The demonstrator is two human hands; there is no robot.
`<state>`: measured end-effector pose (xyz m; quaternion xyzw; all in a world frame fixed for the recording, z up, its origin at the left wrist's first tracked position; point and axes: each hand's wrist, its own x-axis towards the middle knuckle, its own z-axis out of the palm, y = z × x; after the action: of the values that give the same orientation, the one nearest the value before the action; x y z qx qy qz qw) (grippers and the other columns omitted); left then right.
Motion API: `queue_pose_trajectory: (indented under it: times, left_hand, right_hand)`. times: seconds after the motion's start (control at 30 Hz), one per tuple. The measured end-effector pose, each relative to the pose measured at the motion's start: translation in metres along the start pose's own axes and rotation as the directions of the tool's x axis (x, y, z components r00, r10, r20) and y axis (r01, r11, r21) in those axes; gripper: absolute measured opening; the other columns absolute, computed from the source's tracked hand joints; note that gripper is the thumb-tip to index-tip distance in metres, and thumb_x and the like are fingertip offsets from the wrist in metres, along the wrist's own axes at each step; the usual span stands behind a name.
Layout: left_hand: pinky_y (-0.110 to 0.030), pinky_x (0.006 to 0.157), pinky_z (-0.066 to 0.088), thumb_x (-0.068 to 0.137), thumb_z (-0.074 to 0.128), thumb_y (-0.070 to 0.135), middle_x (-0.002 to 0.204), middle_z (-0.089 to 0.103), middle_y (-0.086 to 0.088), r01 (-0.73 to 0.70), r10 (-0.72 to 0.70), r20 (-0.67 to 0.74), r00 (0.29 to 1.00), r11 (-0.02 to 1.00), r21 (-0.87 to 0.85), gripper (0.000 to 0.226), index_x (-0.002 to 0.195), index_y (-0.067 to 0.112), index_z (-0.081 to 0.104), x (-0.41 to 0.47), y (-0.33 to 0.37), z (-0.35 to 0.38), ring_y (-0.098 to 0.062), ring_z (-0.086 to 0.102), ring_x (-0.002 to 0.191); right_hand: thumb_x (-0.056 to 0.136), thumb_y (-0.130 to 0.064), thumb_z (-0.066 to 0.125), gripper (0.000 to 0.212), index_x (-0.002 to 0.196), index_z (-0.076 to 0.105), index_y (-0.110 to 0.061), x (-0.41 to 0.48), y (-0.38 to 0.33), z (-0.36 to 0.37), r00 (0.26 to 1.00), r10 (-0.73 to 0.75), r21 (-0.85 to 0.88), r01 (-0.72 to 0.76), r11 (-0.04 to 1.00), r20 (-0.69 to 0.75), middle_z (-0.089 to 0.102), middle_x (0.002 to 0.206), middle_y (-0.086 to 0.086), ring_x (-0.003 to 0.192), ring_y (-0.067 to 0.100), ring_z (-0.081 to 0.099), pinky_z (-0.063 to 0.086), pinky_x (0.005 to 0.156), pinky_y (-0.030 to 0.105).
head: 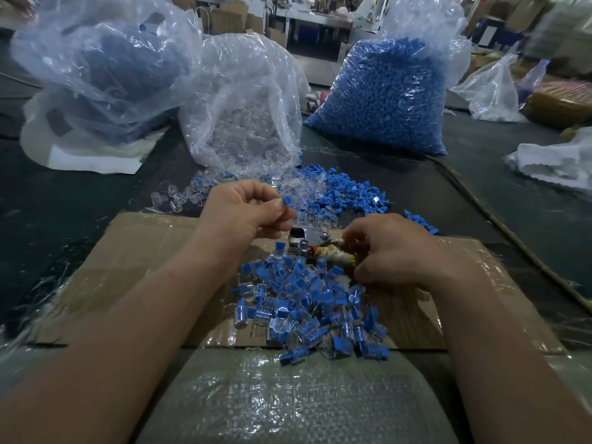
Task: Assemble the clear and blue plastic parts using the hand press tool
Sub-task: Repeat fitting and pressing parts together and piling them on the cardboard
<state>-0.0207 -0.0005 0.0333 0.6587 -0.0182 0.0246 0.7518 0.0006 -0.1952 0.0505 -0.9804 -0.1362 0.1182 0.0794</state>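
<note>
My left hand (246, 209) pinches a small blue plastic part (286, 201) between thumb and forefinger, raised above the cardboard sheet (144, 251). My right hand (390, 248) grips the cloth-wrapped handle (333, 254) of the metal hand press tool (302, 240), which lies on the cardboard between both hands. A heap of joined clear-and-blue pieces (314, 309) lies in front of the tool. Loose blue parts (349, 190) and loose clear parts (189, 195) are scattered just beyond my hands.
Three big plastic bags stand at the back: one of clear parts (243, 104), one of blue parts (384, 94), one at the left with bluish contents (105, 65). A cable (499, 219) runs along the right. A woven sack (288, 398) lies nearest me.
</note>
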Motion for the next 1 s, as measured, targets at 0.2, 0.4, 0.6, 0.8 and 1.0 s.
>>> queue_pose_trajectory:
  times: [0.2,0.4,0.6,0.8,1.0]
  left_hand:
    - [-0.017,0.049,0.050,0.084,0.053,-0.006,0.058,0.067,-0.002,-0.006,0.006,-0.015,1.000,1.000,-0.013,0.015,0.074,0.006,0.054,0.001,0.000,-0.001,-0.008,0.063,0.052]
    - [-0.017,0.049,0.050,0.085,0.052,-0.006,0.057,0.067,-0.001,-0.017,0.017,-0.030,0.999,1.000,-0.024,0.016,0.075,0.006,0.054,0.002,-0.002,-0.001,-0.009,0.063,0.052]
    - [-0.016,0.049,0.051,0.085,0.052,-0.006,0.057,0.067,0.000,-0.048,0.046,-0.053,0.998,0.998,-0.037,0.017,0.075,0.008,0.054,0.002,-0.003,0.001,-0.008,0.063,0.052]
    - [-0.017,0.051,0.051,0.086,0.053,-0.006,0.057,0.068,0.002,-0.111,0.109,-0.092,0.990,0.994,-0.012,0.018,0.075,0.008,0.055,0.002,-0.005,0.002,-0.008,0.064,0.054]
    - [-0.016,0.054,0.051,0.087,0.052,-0.005,0.059,0.068,0.004,-0.172,0.167,-0.113,0.979,0.985,-0.031,0.017,0.077,0.008,0.056,0.004,-0.005,0.001,-0.006,0.064,0.055]
  right_hand:
    - [0.077,-0.026,0.061,0.023,0.100,0.056,-0.027,0.005,-0.009,0.007,0.995,0.003,-0.139,-0.017,0.990,-0.097,0.054,0.084,-0.008,0.077,0.012,0.050,0.036,0.055,0.026]
    - [0.077,-0.015,0.058,0.017,0.087,0.053,-0.029,0.006,-0.004,0.011,0.987,0.023,-0.077,-0.036,0.996,-0.162,0.049,0.078,-0.010,0.068,0.004,0.043,0.032,0.052,0.024]
    - [0.086,-0.027,0.057,0.013,0.084,0.044,-0.026,0.006,0.007,0.005,0.934,0.019,0.079,0.010,0.997,-0.357,0.041,0.078,-0.010,0.067,0.006,0.037,0.025,0.052,0.024]
    - [0.088,-0.030,0.057,0.022,0.076,0.038,-0.032,0.001,-0.011,0.009,0.902,-0.070,0.271,0.201,0.941,-0.426,0.045,0.073,-0.012,0.064,0.003,0.042,0.027,0.052,0.024]
    - [0.087,-0.023,0.058,0.014,0.089,0.044,-0.027,0.001,-0.019,0.014,0.922,-0.115,0.303,0.236,0.923,-0.369,0.047,0.081,-0.012,0.070,0.003,0.043,0.029,0.056,0.023]
